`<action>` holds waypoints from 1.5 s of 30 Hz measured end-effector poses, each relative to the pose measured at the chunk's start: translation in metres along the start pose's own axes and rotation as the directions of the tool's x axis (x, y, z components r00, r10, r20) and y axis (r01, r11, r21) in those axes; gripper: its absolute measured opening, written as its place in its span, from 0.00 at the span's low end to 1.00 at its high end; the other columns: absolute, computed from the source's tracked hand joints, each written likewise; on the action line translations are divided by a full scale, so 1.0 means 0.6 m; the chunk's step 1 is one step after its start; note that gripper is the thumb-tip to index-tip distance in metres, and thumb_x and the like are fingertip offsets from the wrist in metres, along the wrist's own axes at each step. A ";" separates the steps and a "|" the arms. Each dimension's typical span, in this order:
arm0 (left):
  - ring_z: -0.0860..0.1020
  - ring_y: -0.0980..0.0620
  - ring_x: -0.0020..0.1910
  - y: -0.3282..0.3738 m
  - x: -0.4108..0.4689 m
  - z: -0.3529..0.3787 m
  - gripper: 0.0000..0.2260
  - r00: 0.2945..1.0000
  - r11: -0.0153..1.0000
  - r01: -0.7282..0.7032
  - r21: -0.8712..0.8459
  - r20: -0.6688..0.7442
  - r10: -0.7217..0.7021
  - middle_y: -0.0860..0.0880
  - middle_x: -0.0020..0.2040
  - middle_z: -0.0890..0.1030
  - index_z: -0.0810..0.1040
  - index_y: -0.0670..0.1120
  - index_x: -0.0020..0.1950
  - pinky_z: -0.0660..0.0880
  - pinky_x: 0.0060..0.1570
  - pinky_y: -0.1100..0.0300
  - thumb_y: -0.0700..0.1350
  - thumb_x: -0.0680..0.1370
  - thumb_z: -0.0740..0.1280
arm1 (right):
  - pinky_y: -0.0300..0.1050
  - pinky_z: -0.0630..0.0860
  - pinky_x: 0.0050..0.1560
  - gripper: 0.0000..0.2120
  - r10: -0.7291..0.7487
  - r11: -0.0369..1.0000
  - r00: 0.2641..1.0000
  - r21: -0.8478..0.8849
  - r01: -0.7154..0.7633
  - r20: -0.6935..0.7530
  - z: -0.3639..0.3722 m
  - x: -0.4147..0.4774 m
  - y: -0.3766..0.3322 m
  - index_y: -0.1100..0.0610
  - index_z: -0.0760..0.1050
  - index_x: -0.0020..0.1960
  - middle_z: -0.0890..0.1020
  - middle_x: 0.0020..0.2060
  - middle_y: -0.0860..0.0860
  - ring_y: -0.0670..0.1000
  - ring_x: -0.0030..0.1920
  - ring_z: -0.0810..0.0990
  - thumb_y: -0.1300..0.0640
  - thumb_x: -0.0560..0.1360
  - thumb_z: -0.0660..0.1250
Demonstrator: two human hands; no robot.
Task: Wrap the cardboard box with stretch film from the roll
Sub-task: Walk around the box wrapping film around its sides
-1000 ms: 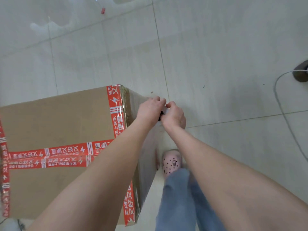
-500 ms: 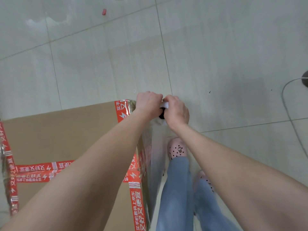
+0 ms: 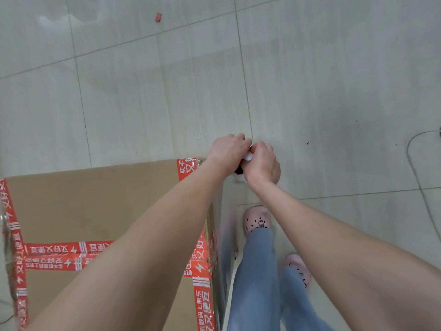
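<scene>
The left hand [image 3: 226, 151] and right hand [image 3: 261, 163] were both curled round the top of the stretch film roll [image 3: 239, 172], held just off the far right corner of the taped cardboard box [image 3: 95, 206] on the floor [image 3: 143, 103]. The film [image 3: 224, 247] seemed thin and clingy; the stiff core end looked the sounder hold.

Pale tiled floor [image 3: 310, 68] — glossy, a grey cable [image 3: 415, 168] at right.

The matt brown cardboard box [image 3: 95, 206] bears glossy red tape [image 3: 202, 298] and clear, shiny film [image 3: 224, 259] from the whitish roll [image 3: 247, 157], on smooth, faintly sheeny floor tiles [image 3: 143, 91], beside denim trousers [image 3: 257, 271] and pink rubbery shoes [image 3: 256, 220].
</scene>
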State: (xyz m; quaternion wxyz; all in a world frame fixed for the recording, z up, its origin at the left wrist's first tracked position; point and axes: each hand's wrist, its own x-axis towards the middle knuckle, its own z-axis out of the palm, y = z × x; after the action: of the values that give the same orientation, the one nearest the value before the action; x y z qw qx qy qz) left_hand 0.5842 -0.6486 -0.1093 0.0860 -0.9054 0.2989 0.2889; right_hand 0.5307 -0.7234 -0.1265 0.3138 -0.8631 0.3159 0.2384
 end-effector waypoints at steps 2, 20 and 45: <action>0.77 0.44 0.51 -0.015 0.005 0.001 0.08 0.999 0.997 0.045 -0.065 0.000 -0.045 0.46 0.52 0.75 0.72 0.44 0.55 0.64 0.35 0.55 0.40 0.76 0.61 | 0.46 0.67 0.38 0.05 -0.078 0.996 0.997 -0.039 0.078 -0.007 -0.005 0.007 -0.010 0.53 0.73 0.49 0.75 0.50 0.53 0.58 0.46 0.77 0.58 0.74 0.61; 0.76 0.44 0.51 -0.072 0.032 -0.030 0.14 0.983 0.949 0.179 -0.260 0.011 -0.182 0.45 0.55 0.73 0.69 0.44 0.62 0.66 0.36 0.54 0.43 0.76 0.62 | 0.45 0.67 0.39 0.10 -0.057 0.996 0.995 -0.059 0.062 0.083 -0.022 0.066 -0.088 0.50 0.72 0.53 0.72 0.52 0.54 0.56 0.40 0.72 0.59 0.74 0.60; 0.77 0.42 0.50 -0.205 0.021 -0.012 0.13 0.794 0.648 0.577 -0.497 0.157 -0.587 0.43 0.52 0.78 0.71 0.43 0.57 0.67 0.37 0.56 0.44 0.74 0.65 | 0.45 0.68 0.43 0.15 -0.178 0.967 0.933 -0.120 0.225 0.314 0.002 0.105 -0.212 0.55 0.69 0.57 0.76 0.53 0.55 0.59 0.51 0.76 0.54 0.72 0.66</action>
State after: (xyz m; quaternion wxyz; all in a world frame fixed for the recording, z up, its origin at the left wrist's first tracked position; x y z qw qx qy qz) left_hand 0.6684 -0.5580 -0.1129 -0.0772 -0.9435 -0.0963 0.3075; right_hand 0.6622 -0.6709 -0.1158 0.3135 -0.8662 0.1549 0.3569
